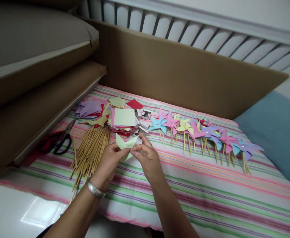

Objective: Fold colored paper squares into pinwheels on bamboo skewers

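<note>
Between my two hands is a pale green paper pinwheel [125,142], its corners partly folded toward the middle. My left hand [112,158] pinches it from the left, thumb near the centre. From the right, my right hand [146,157] has thumb and forefinger closed on the same paper. Just beyond lies a stack of square paper sheets [124,117] with pale green on top. A fan of thin wooden sticks [90,148] spreads to the left of my left hand. Small grey open boxes [145,114] sit behind my right hand.
Finished paper pinwheels on sticks [184,125] lie in a row at the right. Black-and-red scissors [63,138] rest at the left, near cut paper pieces [89,109]. Brown sofa cushions [45,82] border the left side; a brown panel [172,69] stands behind the striped cloth [209,191].
</note>
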`<state>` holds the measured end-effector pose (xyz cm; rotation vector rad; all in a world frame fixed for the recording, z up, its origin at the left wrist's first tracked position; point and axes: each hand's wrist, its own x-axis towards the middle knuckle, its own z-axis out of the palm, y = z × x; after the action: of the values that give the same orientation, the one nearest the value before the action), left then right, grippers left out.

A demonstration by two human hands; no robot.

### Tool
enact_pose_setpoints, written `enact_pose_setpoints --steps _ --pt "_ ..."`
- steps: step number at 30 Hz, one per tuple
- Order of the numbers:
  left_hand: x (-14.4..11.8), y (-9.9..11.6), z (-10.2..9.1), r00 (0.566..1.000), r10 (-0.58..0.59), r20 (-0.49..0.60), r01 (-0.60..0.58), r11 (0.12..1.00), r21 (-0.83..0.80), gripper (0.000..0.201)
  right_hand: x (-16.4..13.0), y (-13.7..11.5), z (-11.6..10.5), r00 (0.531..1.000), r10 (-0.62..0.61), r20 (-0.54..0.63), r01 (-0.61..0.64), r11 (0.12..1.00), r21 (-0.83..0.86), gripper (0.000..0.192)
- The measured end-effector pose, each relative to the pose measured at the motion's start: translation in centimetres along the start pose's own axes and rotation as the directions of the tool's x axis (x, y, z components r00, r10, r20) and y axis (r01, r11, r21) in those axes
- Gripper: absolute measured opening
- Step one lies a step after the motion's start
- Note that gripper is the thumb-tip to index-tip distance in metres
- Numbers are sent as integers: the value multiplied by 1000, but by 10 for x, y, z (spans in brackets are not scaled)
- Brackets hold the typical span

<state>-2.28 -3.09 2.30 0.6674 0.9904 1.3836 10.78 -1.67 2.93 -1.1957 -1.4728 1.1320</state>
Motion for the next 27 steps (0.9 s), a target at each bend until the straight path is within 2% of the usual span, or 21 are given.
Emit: enact_pose_setpoints --steps 6,11,27 --pt "-2 5 1 999 -23 -25 23 1000 7 24 -2 3 -1 994 -108 -16 105 988 -112 5" --pt "-3 6 -2 1000 9 10 -9 1000 20 24 -3 1 0 984 -176 -2 173 967 -189 8" --pt "-2 6 -3 1000 1 17 -2 998 65 25 -3 4 0 998 -66 24 68 993 -93 5"
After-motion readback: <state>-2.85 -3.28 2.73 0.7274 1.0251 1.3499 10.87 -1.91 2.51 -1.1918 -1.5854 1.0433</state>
